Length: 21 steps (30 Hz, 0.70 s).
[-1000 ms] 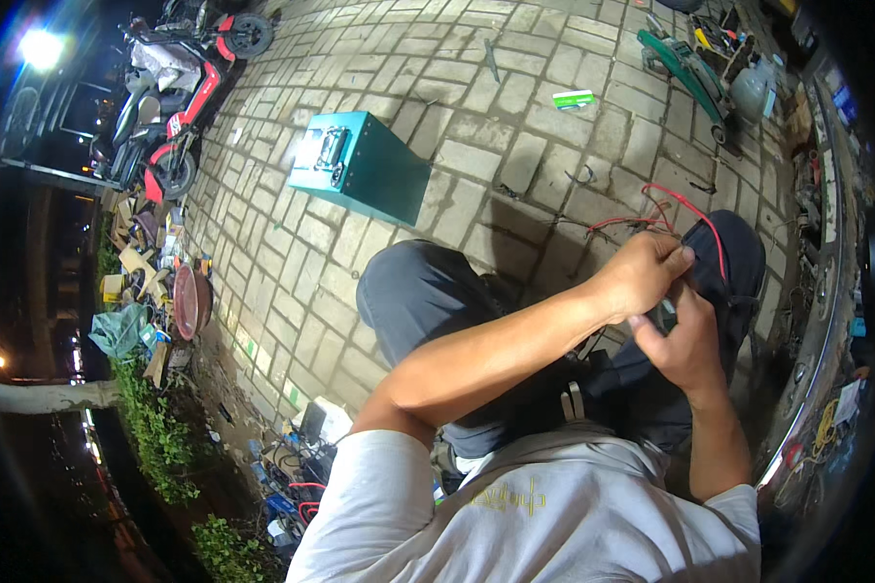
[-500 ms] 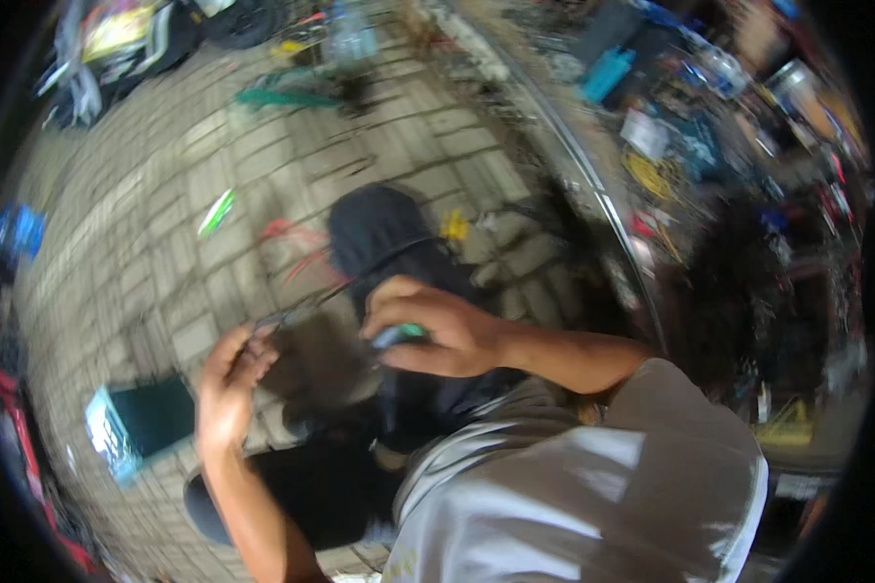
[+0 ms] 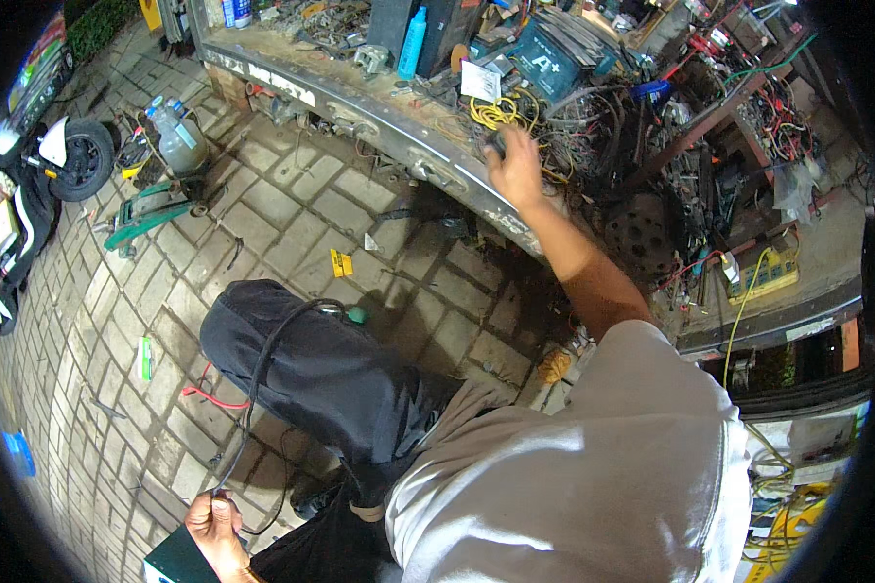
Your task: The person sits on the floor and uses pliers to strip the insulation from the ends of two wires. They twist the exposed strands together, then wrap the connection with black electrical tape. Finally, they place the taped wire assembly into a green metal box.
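Observation:
My left hand (image 3: 216, 525) is low at the left, fingers pinched on a thin black cable (image 3: 255, 389). The cable runs up over my dark-trousered knee and ends near a small green piece (image 3: 358, 316) by my thigh. My right hand (image 3: 517, 167) is stretched out over the cluttered workbench (image 3: 360, 121), beside a coil of yellow wire (image 3: 494, 113). Its fingers are curled at a small dark thing whose kind I cannot make out. A white packet (image 3: 480, 82) lies just beyond the coil.
A dark green box (image 3: 183, 558) stands beside my left hand. Red wire (image 3: 214, 396), a green-and-white packet (image 3: 145, 359) and a yellow card (image 3: 340, 262) lie on the paving. A green metal stand (image 3: 151, 216) and a wheel (image 3: 80, 160) are farther left. Tangled cables and tools fill the bench.
The view has swung toward the bench. My right hand has left my lap and the blue-green thing there, and reached out to the bench. My left hand still holds the cable.

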Available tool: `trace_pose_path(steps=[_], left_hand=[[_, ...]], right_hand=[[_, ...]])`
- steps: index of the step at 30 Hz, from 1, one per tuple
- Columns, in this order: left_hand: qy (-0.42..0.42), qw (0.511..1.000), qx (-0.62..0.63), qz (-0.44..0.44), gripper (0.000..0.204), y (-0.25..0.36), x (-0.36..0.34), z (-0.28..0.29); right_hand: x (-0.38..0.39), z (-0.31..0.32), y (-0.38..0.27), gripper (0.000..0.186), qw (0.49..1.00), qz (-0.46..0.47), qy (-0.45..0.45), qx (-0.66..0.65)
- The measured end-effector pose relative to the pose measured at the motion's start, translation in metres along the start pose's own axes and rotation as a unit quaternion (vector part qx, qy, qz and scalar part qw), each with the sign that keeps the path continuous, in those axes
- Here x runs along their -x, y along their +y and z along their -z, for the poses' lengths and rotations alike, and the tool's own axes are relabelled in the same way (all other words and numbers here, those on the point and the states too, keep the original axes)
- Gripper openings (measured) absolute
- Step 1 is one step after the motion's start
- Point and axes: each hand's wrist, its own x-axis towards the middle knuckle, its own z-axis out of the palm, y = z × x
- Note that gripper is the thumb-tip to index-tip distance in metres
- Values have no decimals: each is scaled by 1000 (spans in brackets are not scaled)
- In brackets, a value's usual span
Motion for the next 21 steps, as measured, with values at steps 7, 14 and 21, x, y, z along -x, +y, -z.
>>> trace_pose_path(steps=[7, 14, 21], left_hand=[[104, 982, 143, 64, 34, -4, 1, -3], [126, 987, -89, 35, 25, 29, -15, -21], [173, 975, -142, 15, 30, 36, -15, -15]], right_hand=[[24, -69, 92, 57, 940, 68, -127, 311], [1, -57, 91, 76, 955, 73, -69, 279], [48, 35, -319, 55, 818, 459, -229, -260]])
